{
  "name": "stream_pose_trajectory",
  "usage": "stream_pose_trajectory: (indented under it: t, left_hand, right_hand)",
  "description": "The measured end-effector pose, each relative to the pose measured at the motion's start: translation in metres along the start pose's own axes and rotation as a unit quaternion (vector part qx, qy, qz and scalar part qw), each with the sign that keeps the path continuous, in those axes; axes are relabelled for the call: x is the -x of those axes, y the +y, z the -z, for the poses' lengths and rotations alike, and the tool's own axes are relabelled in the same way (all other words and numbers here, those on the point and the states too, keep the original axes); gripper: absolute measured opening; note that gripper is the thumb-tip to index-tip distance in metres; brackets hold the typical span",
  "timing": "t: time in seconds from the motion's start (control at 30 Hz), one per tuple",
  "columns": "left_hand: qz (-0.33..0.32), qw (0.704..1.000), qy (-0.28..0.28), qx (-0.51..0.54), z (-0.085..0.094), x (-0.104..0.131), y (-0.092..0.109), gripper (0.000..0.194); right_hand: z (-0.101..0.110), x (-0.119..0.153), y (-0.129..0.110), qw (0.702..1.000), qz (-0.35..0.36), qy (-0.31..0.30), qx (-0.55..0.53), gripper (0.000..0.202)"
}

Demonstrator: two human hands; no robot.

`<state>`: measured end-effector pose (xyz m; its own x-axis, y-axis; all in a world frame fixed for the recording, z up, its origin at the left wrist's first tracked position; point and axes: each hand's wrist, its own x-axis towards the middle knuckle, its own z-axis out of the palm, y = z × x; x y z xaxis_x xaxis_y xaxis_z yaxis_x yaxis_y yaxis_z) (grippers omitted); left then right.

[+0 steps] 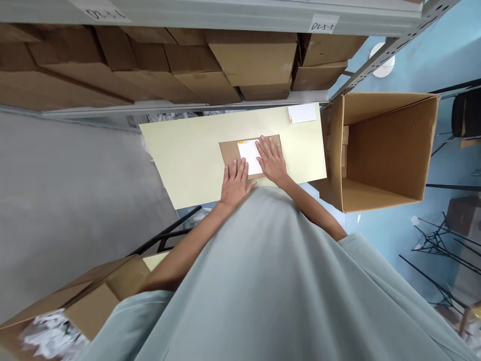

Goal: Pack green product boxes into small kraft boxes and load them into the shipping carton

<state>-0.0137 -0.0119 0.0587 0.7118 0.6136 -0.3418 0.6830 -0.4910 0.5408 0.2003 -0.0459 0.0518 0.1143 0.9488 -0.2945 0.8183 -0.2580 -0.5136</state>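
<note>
A flat brown cardboard piece (pixel 229 151) lies on the pale yellow board (pixel 188 160), bearing a white label (pixel 248 151) with a small orange mark. My left hand (pixel 234 185) rests flat with fingers extended over the cardboard's lower left part, its fingertips at the label's left edge. On the right side of the cardboard lies my right hand (pixel 272 161), fingers spread, its fingertips over the label's right edge. Neither hand grips anything. A stack of white labels (pixel 302 113) sits at the board's upper right corner.
Brown boxes (pixel 255 62) line a metal shelf (pixel 225 15) beyond the board. An open cardboard box (pixel 387 150) stands at the right. Another box (pixel 93 308) holding crumpled white paper (pixel 56 335) is at the lower left. Black folding frames (pixel 436 240) lie at the far right.
</note>
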Motion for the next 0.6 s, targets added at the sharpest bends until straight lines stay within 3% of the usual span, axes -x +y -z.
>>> stream_pose_trajectory:
  t: [0.13, 0.3, 0.4, 0.5, 0.53, 0.6]
  left_hand:
    - [0.084, 0.996, 0.029, 0.021, -0.017, 0.016, 0.020, 0.089]
    - [0.216, 0.965, 0.120, 0.086, -0.030, 0.022, 0.013, 0.109]
    - [0.315, 0.908, 0.185, 0.208, -0.032, 0.016, -0.003, 0.119]
    - [0.387, 0.822, 0.205, 0.363, -0.029, 0.006, -0.012, 0.101]
    - [0.394, 0.805, 0.202, 0.395, -0.027, 0.003, -0.011, 0.095]
    - [0.387, 0.798, 0.195, 0.419, -0.024, 0.003, -0.007, 0.087]
  right_hand:
    - [-0.005, 0.003, -0.001, 0.996, -0.032, 0.033, -0.077, 0.074]
    - [-0.005, 0.026, 0.045, 0.975, -0.110, 0.063, -0.180, 0.095]
    - [-0.007, 0.047, 0.077, 0.948, -0.168, 0.066, -0.262, 0.115]
    - [-0.014, 0.066, 0.086, 0.907, -0.178, 0.044, -0.380, 0.115]
    - [-0.017, 0.071, 0.084, 0.892, -0.172, 0.030, -0.418, 0.112]
    - [-0.021, 0.081, 0.075, 0.866, -0.161, 0.008, -0.473, 0.110]
